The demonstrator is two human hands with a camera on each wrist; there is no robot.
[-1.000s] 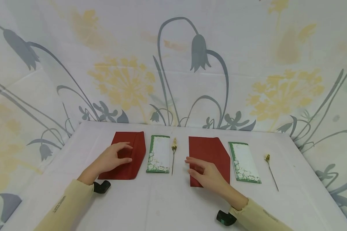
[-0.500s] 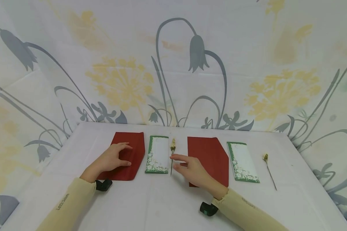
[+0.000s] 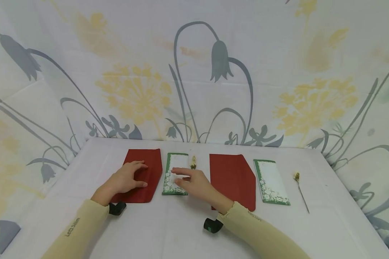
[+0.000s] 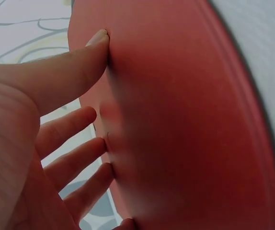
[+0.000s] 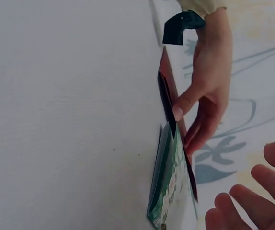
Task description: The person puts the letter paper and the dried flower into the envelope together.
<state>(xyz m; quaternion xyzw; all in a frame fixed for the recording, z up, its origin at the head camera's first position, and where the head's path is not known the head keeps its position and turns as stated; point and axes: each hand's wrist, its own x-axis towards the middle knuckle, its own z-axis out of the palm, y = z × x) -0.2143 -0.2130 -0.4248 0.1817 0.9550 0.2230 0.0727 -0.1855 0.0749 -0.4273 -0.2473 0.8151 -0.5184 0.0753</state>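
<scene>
My left hand (image 3: 124, 178) rests on the left red envelope (image 3: 153, 163), which lies flat on the table. In the left wrist view its thumb and fingertips touch the red paper (image 4: 190, 120), with the fingers loosely bent. My right hand (image 3: 192, 183) hovers over the left white card with a green floral border (image 3: 175, 161), holding nothing. Apart from the card, its fingers (image 5: 252, 206) are relaxed in the right wrist view. Just behind that hand is a small dried flower (image 3: 193, 162), its stem hidden by the hand.
A second red envelope (image 3: 231, 176) lies to the right, partly under the right forearm. Beyond it are another green-bordered card (image 3: 273, 183) and another dried flower (image 3: 297, 178). A white cloth (image 3: 168, 230) covers the table, and a floral-print backdrop (image 3: 194, 90) stands behind.
My right hand has moved left, from over the right envelope, past the dried flower, to over the left card. The left hand stays on its envelope.
</scene>
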